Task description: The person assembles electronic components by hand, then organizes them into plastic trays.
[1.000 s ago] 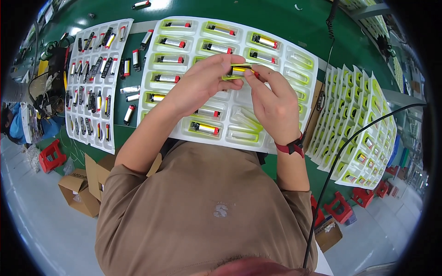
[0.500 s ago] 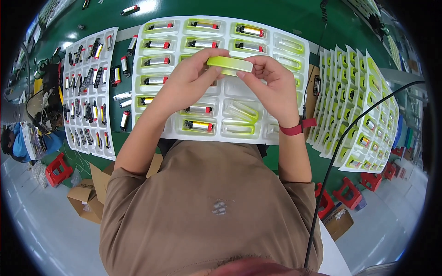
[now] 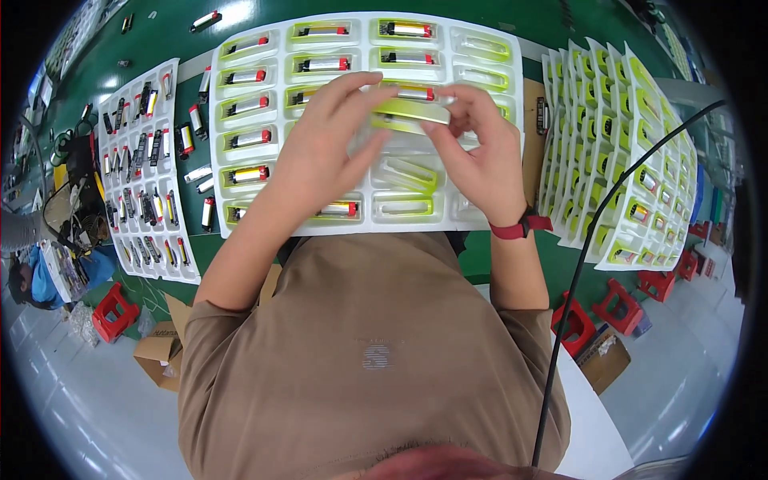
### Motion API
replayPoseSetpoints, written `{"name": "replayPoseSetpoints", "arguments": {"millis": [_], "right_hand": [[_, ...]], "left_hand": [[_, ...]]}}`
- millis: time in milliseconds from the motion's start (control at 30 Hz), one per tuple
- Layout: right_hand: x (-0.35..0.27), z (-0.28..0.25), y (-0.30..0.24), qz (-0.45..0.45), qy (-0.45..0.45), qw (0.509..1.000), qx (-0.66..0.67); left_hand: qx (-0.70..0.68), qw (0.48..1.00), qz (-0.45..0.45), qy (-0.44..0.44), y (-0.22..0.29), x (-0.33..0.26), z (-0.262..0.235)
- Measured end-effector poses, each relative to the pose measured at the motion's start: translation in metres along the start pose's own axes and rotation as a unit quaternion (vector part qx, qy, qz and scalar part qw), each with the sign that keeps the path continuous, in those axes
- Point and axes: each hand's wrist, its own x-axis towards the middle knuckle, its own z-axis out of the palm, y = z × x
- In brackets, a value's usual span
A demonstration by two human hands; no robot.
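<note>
Over the white tray (image 3: pixel 376 152), my right hand (image 3: pixel 478 160) pinches a yellow-green, slim plastic case (image 3: pixel 420 110) by its right end, thumb in front. The case lies nearly level. My left hand (image 3: pixel 328 140) is beside its left end, somewhat blurred, thumb and fingers apart around that end without a visible grip. Beneath the hands, tray pockets carry yellow-green shells with small batteries, such as a silver and red battery (image 3: pixel 416 94). Shells without batteries, including a tilted shell (image 3: pixel 410 174), lie in the right-hand pockets. My wrists and fingers hide several middle pockets.
At left stands a narrower white tray (image 3: pixel 178 128) of battery assemblies, with loose batteries (image 3: pixel 195 120) beside it on the green table (image 3: pixel 280 10). Stacked trays (image 3: pixel 576 152) of green shells lean at right. A black cable (image 3: pixel 592 220) crosses the right side.
My left thumb and fingers have come off the case and spread apart. My right hand still holds it. The whole view has shifted slightly, with the trays appearing farther up and left.
</note>
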Motion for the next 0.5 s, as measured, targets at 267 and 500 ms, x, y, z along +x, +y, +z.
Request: {"name": "replayPoseSetpoints", "arguments": {"millis": [267,500], "right_hand": [[-0.005,0.006,0.016,-0.074,-0.069,0.977,-0.190],[0.044,0.002,0.003,-0.064,-0.133,0.983,-0.106]], "left_hand": [[0.072,0.966,0.157,-0.191,0.006,-0.021,0.024],[0.024,0.978,0.109,-0.178,0.008,-0.020,-0.006]]}}
